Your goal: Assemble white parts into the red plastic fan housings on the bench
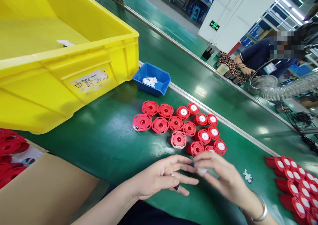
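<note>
Thumb and fingers of my right hand (221, 175) are closed on a small white plastic gear (202, 170), blurred and partly covered by the fingers. Beside it, my left hand (164, 177) has its fingers stretched toward the right one, fingertips close together. A bit of a white part (173, 174) shows between the left thumb and fingers, mostly hidden. A dark band (176, 187) sits at a left finger. Just beyond both hands stand several red plastic housings (178, 139) on the green table. Those on the right carry white gears (205, 136) in their tops; others show a bare red centre.
A blue bin (162, 86) holds white gears. A large yellow crate (104, 64) stands left, above an open cardboard box (47, 188) with red parts. More gear-topped red housings (298, 182) stand right, near small white pieces (247, 176). Across the line, a co-worker (260, 56) handles copper-wound parts (230, 66).
</note>
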A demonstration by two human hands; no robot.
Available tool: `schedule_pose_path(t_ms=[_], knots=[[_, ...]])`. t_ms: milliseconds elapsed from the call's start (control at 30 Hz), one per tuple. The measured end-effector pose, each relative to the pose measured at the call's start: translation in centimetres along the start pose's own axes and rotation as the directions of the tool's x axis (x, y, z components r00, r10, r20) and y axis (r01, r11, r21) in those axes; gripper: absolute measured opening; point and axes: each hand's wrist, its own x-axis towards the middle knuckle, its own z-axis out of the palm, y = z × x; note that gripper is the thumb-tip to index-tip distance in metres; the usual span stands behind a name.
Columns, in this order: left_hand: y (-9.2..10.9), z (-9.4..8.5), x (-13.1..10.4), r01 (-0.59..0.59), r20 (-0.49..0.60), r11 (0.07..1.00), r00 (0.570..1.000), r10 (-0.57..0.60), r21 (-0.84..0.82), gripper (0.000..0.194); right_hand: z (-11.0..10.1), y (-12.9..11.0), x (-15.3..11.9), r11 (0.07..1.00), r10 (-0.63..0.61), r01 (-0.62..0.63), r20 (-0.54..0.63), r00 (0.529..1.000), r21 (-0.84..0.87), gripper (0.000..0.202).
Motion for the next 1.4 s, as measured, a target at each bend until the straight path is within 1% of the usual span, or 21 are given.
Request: schedule_pose_path(t_ms=[67, 100, 167, 233, 267, 333, 400, 433, 567, 733, 833, 933, 967, 1033, 1100, 1133, 1200, 1267, 1333, 1400], knots=[[0.1, 0.0, 0.0, 0.015, -0.028, 1.000, 1.000, -0.015, 0.016, 0.038, -0.9, 1.1, 0.0, 0.997, 0.065, -0.070, -0.132, 0.989, -0.030, 0.038], [0.2, 0.0, 0.0, 0.030, -0.044, 0.999, 0.999, -0.028, 0.024, 0.036, -1.3, 1.6, 0.1, 0.994, 0.095, -0.104, -0.171, 0.981, -0.041, 0.040], [0.2, 0.0, 0.0, 0.055, -0.068, 0.998, 0.996, -0.052, 0.031, 0.031, -1.7, 2.7, 0.3, 0.987, 0.129, -0.148, -0.220, 0.967, -0.070, 0.035], [0.1, 0.0, 0.1, 0.064, -0.080, 0.997, 0.995, -0.061, 0.033, 0.029, -1.6, 3.6, 0.4, 0.979, 0.154, -0.184, -0.270, 0.951, -0.090, 0.028], [0.1, 0.0, 0.2, 0.065, -0.084, 0.997, 0.995, -0.061, 0.035, 0.029, -1.3, 4.0, 0.4, 0.975, 0.177, -0.207, -0.289, 0.941, -0.078, 0.025], [0.0, 0.0, 0.2, 0.064, -0.095, 0.997, 0.994, -0.060, 0.041, 0.029, -0.8, 4.5, 0.2, 0.967, 0.237, -0.254, -0.291, 0.927, -0.023, 0.022], [0.0, -0.1, 0.3, 0.063, -0.107, 0.997, 0.992, -0.059, 0.043, 0.029, -0.3, 4.6, 0.0, 0.958, 0.278, -0.288, -0.252, 0.927, -0.003, 0.020], [0.0, -0.1, 0.3, 0.062, -0.110, 0.997, 0.992, -0.057, 0.043, 0.029, -0.1, 4.5, 0.0, 0.956, 0.277, -0.291, -0.229, 0.933, -0.026, 0.019], [0.0, -0.3, 0.4, 0.051, -0.106, 0.998, 0.993, -0.047, 0.043, 0.030, 0.1, 3.9, 0.0, 0.954, 0.191, -0.224, -0.172, 0.966, -0.197, 0.022], [0.0, -0.3, 0.5, 0.054, -0.115, 0.998, 0.992, -0.049, 0.038, 0.029, 0.4, 4.0, 0.4, 0.945, 0.134, -0.166, -0.131, 0.982, -0.283, 0.026], [0.0, -0.2, 0.5, 0.056, -0.147, 0.998, 0.988, -0.052, 0.023, 0.024, 0.5, 4.1, 0.6, 0.929, 0.078, -0.113, -0.112, 0.991, -0.353, 0.030], [0.0, -0.1, 0.5, 0.063, -0.194, 0.998, 0.979, -0.061, 0.004, 0.021, 0.0, 3.7, 0.7, 0.904, 0.009, -0.032, -0.057, 0.998, -0.427, 0.038], [0.0, 0.0, 0.5, 0.062, -0.205, 0.998, 0.977, -0.062, -0.004, 0.022, -0.3, 3.3, 0.7, 0.892, -0.012, -0.015, -0.056, 0.998, -0.452, 0.042], [-0.1, 0.0, 0.6, 0.056, -0.213, 0.998, 0.975, -0.060, -0.024, 0.027, -0.7, 2.3, 0.7, 0.872, -0.044, -0.010, -0.099, 0.994, -0.490, 0.054], [-0.3, -0.1, 0.6, 0.038, -0.205, 0.998, 0.978, -0.049, -0.057, 0.032, -0.7, 0.9, 0.7, 0.877, -0.061, -0.005, -0.122, 0.991, -0.480, 0.060], [-0.4, -0.1, 0.6, 0.022, -0.195, 0.996, 0.980, -0.038, -0.082, 0.034, -0.4, 0.2, 0.8, 0.892, -0.059, 0.013, -0.087, 0.994, -0.452, 0.059], [-0.6, -0.2, 0.5, -0.005, -0.171, 0.991, 0.985, -0.019, -0.136, 0.038, 0.6, -1.2, 1.1, 0.923, -0.063, 0.083, 0.064, 0.996, -0.377, 0.052], [-0.7, -0.3, 0.3, 0.001, -0.142, 0.987, 0.990, -0.024, -0.162, 0.043, 2.1, -2.4, 1.6, 0.931, -0.083, 0.144, 0.190, 0.978, -0.336, 0.041], [-0.6, -0.4, 0.1, 0.018, -0.113, 0.988, 0.993, -0.036, -0.156, 0.048, 3.4, -3.1, 2.2, 0.920, -0.108, 0.184, 0.227, 0.968, -0.345, 0.033], [-0.5, -0.4, 0.0, 0.005, -0.080, 0.988, 0.997, -0.018, -0.157, 0.052, 3.9, -3.3, 2.6, 0.916, -0.124, 0.199, 0.227, 0.966, -0.349, 0.029]])
